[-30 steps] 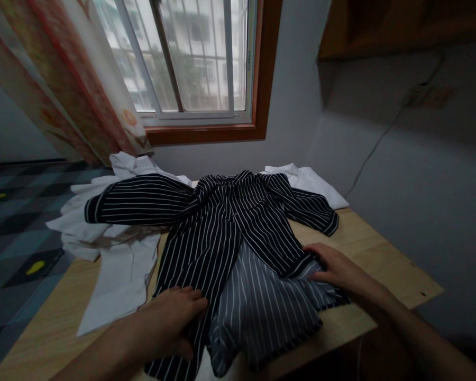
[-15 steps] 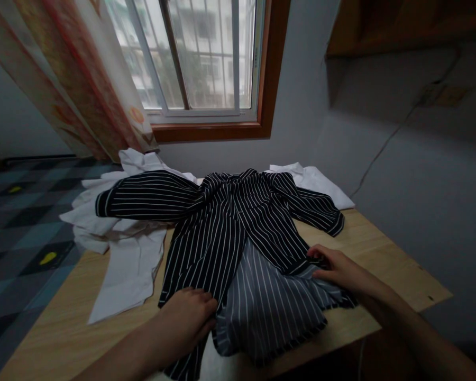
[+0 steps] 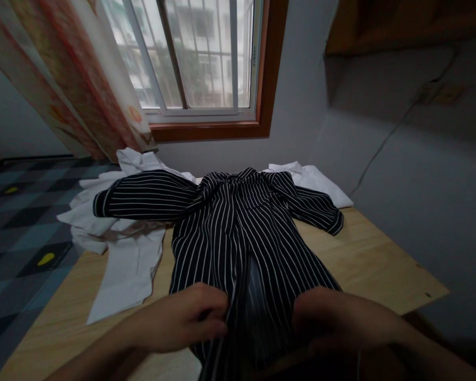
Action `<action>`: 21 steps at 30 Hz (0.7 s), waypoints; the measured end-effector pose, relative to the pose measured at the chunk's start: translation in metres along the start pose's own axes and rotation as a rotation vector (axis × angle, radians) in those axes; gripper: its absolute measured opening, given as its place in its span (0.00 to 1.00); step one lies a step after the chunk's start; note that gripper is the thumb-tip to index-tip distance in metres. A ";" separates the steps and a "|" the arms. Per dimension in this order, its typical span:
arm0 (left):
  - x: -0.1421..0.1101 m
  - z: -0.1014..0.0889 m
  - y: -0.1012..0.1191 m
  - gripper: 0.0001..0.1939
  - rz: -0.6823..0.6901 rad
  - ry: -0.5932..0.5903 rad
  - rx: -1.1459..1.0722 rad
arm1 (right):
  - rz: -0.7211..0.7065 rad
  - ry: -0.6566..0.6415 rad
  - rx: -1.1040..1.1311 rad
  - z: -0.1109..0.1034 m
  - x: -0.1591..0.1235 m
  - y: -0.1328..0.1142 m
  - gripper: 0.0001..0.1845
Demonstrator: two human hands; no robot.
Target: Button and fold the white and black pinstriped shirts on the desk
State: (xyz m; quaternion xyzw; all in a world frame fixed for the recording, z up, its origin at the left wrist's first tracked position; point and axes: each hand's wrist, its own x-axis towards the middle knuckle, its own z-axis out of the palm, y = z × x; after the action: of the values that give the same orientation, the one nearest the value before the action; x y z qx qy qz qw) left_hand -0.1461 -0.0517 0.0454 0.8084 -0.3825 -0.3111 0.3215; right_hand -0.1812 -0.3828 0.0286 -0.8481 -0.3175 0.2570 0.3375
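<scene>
A black shirt with white stripes (image 3: 206, 238) lies front up on the table, collar toward the window and sleeves spread to both sides. My left hand (image 3: 194, 317) is closed on the left front panel near its opening edge, low on the shirt. At the lower right front, my right hand (image 3: 333, 317) is closed around the fabric, somewhat blurred by motion. Between the two panels a strip of the shirt's grey inner side shows. The hem hangs in shadow at the table's near edge and is hard to make out.
White garments (image 3: 130, 259) lie heaped under the left sleeve, partly over the wooden table's (image 3: 381, 254) left edge. Another white cloth (image 3: 321, 185) sits at the back right. Behind are a window (image 3: 198, 63) and a curtain (image 3: 103, 84); a cable (image 3: 384, 143) runs down the right wall.
My left hand has moved slightly right and taken the panel edge. My right hand has come nearer, pulling the folded-back right panel down flat, so less of the grey inside shows.
</scene>
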 end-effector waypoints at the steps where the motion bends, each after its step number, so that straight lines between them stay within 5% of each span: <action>1: 0.004 0.000 0.005 0.13 0.007 -0.075 0.069 | -0.018 -0.029 -0.036 0.002 0.003 -0.003 0.08; 4: 0.016 -0.008 0.014 0.07 -0.018 -0.114 0.164 | -0.012 -0.016 -0.074 -0.004 0.017 -0.003 0.07; 11: 0.064 -0.025 -0.009 0.11 -0.107 0.204 0.449 | 0.030 0.410 -0.313 -0.008 0.080 0.004 0.06; 16: 0.099 -0.010 -0.033 0.13 -0.235 0.247 0.562 | 0.182 0.422 -0.616 0.012 0.118 0.014 0.16; 21: 0.107 0.000 -0.041 0.19 -0.272 0.318 0.599 | 0.288 0.389 -0.707 0.017 0.123 0.016 0.12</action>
State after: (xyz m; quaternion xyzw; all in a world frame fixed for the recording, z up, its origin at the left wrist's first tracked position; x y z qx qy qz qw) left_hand -0.0738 -0.1184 -0.0131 0.9485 -0.2907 -0.0954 0.0816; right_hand -0.1041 -0.2974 -0.0215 -0.9799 -0.1948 0.0123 0.0404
